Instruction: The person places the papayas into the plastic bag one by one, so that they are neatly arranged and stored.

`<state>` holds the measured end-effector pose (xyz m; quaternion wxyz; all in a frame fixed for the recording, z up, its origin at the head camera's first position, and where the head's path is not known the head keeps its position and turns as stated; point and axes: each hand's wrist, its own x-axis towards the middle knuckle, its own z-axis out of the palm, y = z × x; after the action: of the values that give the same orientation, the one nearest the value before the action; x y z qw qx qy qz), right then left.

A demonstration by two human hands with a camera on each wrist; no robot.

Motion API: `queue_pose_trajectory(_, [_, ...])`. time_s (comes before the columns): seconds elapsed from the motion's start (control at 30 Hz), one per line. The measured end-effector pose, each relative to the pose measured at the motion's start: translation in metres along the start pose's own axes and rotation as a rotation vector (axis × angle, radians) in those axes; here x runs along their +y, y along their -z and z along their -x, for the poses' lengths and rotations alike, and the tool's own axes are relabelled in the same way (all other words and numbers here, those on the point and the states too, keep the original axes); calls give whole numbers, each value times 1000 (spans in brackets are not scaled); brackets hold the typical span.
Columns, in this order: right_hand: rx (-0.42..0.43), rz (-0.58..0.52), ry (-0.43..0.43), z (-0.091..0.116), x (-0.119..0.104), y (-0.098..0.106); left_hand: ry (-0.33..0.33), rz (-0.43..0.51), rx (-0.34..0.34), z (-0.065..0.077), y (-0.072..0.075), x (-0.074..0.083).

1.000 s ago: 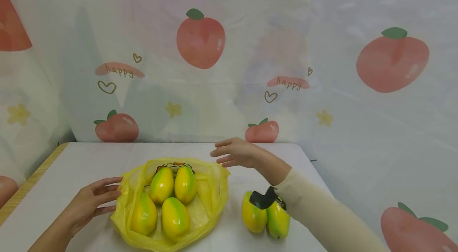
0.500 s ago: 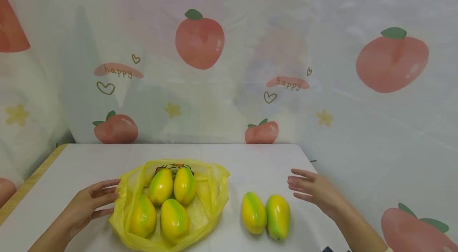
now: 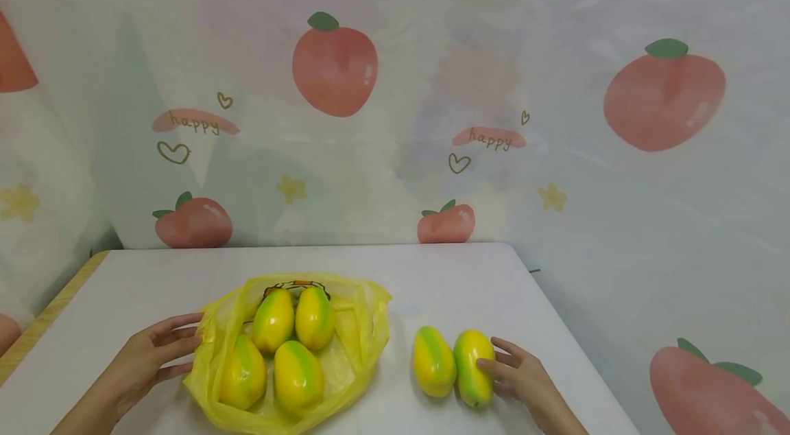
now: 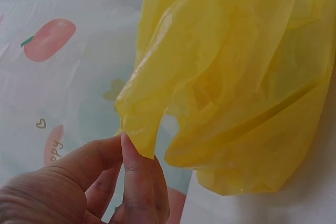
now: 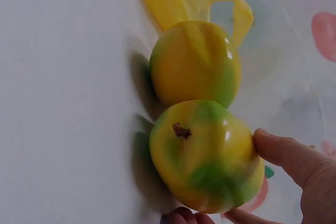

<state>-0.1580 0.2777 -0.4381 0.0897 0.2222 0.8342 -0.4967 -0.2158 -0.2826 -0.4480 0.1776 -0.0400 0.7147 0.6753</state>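
My left hand (image 3: 145, 363) pinches the left edge of a yellow plastic bag (image 3: 370, 353). In the left wrist view, the thumb and fingers hold a loop of the bag (image 4: 142, 124). Several yellow-green mangoes, one at the front (image 3: 299, 377), lie inside its wide mouth. To the right of the bag, two more mangoes lie side by side on the table. My right hand (image 3: 521, 377) grips the right-hand mango (image 3: 474, 373), thumb at one side and fingers curled round the other. The second mango (image 5: 194, 61) sits against it, on the bag's side.
A white cloth (image 3: 345, 256) covers the table, with a wooden edge (image 3: 58, 308) showing at the left. Behind and to the right hangs a pale curtain (image 3: 395, 78) printed with red fruit, flowers and hearts.
My right hand has drawn back from above the bag's right side, swung out to the right, and come down onto the right-hand mango. My left hand keeps its place at the bag.
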Motion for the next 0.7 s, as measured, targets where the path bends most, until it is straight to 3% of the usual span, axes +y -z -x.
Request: queue_pose_trajectory(0.7, [-11,-99,-16,-7,8,-7,-4,6,22,2,-1,0])
